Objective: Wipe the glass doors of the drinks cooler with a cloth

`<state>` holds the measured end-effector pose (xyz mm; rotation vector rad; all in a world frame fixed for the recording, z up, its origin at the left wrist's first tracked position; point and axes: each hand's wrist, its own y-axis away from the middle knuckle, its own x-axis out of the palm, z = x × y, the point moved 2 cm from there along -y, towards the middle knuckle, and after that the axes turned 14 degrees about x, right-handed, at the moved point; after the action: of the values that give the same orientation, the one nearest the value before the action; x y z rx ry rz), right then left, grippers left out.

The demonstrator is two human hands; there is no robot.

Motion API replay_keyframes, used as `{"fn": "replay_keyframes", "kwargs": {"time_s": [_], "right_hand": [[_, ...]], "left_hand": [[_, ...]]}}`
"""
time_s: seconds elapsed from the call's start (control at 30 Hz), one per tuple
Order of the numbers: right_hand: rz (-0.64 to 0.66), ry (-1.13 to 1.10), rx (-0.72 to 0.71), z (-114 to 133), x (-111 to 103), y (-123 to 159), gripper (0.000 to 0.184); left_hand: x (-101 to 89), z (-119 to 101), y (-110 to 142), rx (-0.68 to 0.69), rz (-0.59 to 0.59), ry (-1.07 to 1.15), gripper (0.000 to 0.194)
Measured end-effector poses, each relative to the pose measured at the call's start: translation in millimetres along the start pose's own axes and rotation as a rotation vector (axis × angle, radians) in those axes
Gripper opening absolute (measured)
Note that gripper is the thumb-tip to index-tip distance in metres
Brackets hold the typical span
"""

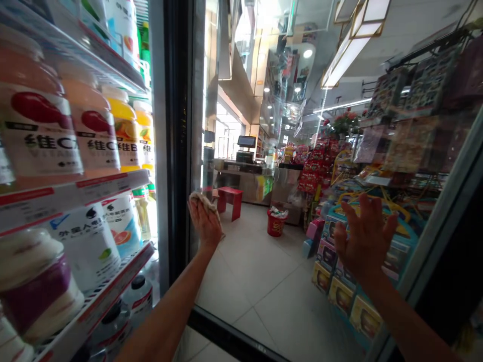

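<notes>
My left hand presses a crumpled beige cloth against the glass door, close to its dark frame on the left. The fingers are closed over the cloth. On the right side of the same pane, my right hand is raised with its fingers spread, holding nothing. Whether its fingertips touch the glass I cannot tell.
To the left, cooler shelves carry several drink bottles. Through the glass show a red stool, a red bucket, a checkout counter and stacked boxes by the right door edge.
</notes>
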<state>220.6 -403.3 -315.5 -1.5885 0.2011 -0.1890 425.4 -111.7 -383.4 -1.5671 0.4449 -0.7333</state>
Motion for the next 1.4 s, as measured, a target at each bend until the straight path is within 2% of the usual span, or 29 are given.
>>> {"fn": "replay_keyframes", "kwargs": {"time_s": [0.07, 0.13, 0.23, 0.3, 0.33, 0.37, 0.5, 0.57, 0.6, 0.67, 0.77, 0.8, 0.83, 0.87, 0.9, 0.97, 1.03, 1.1, 1.13, 1.17, 1.23, 1.33, 1.4], "right_hand": [[-0.01, 0.006, 0.014, 1.5, 1.1, 0.1, 0.049], [-0.025, 0.002, 0.007, 3.1, 1.2, -0.1, 0.049], [-0.045, -0.001, -0.008, 4.6, 0.1, -0.6, 0.05], [-0.054, 0.001, -0.015, 4.8, -0.6, -0.4, 0.05], [-0.057, 0.003, -0.016, 4.7, -0.7, -0.1, 0.051], [-0.057, 0.004, -0.014, 4.5, -0.6, 0.5, 0.051], [-0.035, 0.019, 0.015, 4.5, 1.0, 3.0, 0.051], [-0.03, 0.033, 0.036, 5.7, 1.5, 3.6, 0.05], [-0.022, 0.04, 0.054, 6.3, 1.8, 3.7, 0.05], [-0.013, 0.046, 0.077, 7.9, 2.1, 3.5, 0.049], [-0.014, 0.038, 0.073, 9.7, 1.7, 2.7, 0.048], [-0.008, 0.034, 0.077, 9.8, 1.4, 2.4, 0.048], [-0.002, 0.03, 0.079, 9.8, 1.1, 2.1, 0.048], [0.01, 0.028, 0.088, 9.6, 0.8, 1.8, 0.049], [0.021, 0.026, 0.094, 9.5, 0.4, 1.6, 0.049], [0.034, 0.021, 0.103, 9.7, -0.9, 1.3, 0.05], [0.041, 0.016, 0.116, 10.3, -2.2, 1.1, 0.05], [0.045, 0.01, 0.125, 11.2, -3.3, 1.0, 0.049], [0.044, 0.007, 0.125, 11.6, -3.7, 1.0, 0.049], [0.045, 0.003, 0.125, 11.8, -4.0, 1.0, 0.049], [0.048, -0.004, 0.125, 11.7, -4.1, 1.0, 0.05], [0.044, -0.011, 0.115, 10.1, -3.6, 0.9, 0.051], [0.047, -0.011, 0.111, 8.3, -2.8, 1.0, 0.051]], "left_hand": [[4.4, -10.0, -6.6, 0.012, 0.026, 0.02, 0.051], [11.0, -41.4, -19.3, 0.125, 0.085, 0.081, 0.052], [19.6, -93.0, -41.9, 0.464, 0.205, 0.22, 0.052], [21.5, -101.7, -53.2, 0.639, 0.247, 0.268, 0.05], [21.4, -93.8, -57.3, 0.656, 0.242, 0.264, 0.049], [20.7, -78.0, -60.5, 0.614, 0.219, 0.241, 0.049], [16.5, 16.4, -65.9, 0.104, 0.079, 0.064, 0.051], [16.4, 37.4, -67.2, -0.029, 0.054, 0.025, 0.051], [17.1, 33.8, -68.5, -0.018, 0.049, 0.029, 0.051], [19.4, 0.5, -71.6, 0.13, 0.07, 0.08, 0.054], [23.0, -76.8, -72.7, 0.56, 0.193, 0.247, 0.06], [23.5, -95.4, -71.7, 0.683, 0.236, 0.297, 0.059], [23.7, -105.4, -70.7, 0.763, 0.269, 0.33, 0.057], [23.6, -105.3, -69.9, 0.791, 0.28, 0.338, 0.055], [23.5, -95.2, -69.4, 0.759, 0.267, 0.321, 0.053], [22.2, -51.8, -69.0, 0.542, 0.178, 0.231, 0.052], [18.7, 2.1, -67.1, 0.161, 0.02, 0.099, 0.05], [16.2, 31.9, -64.6, 0.023, -0.039, 0.056, 0.05], [15.6, 33.0, -64.1, 0.01, -0.042, 0.059, 0.049], [15.6, 24.3, -64.0, 0.035, -0.03, 0.078, 0.049], [17.4, -16.1, -64.3, 0.141, 0.028, 0.139, 0.047], [21.3, -93.8, -63.3, 0.451, 0.158, 0.263, 0.048], [21.8, -120.8, -62.4, 0.617, 0.199, 0.317, 0.053]]}}
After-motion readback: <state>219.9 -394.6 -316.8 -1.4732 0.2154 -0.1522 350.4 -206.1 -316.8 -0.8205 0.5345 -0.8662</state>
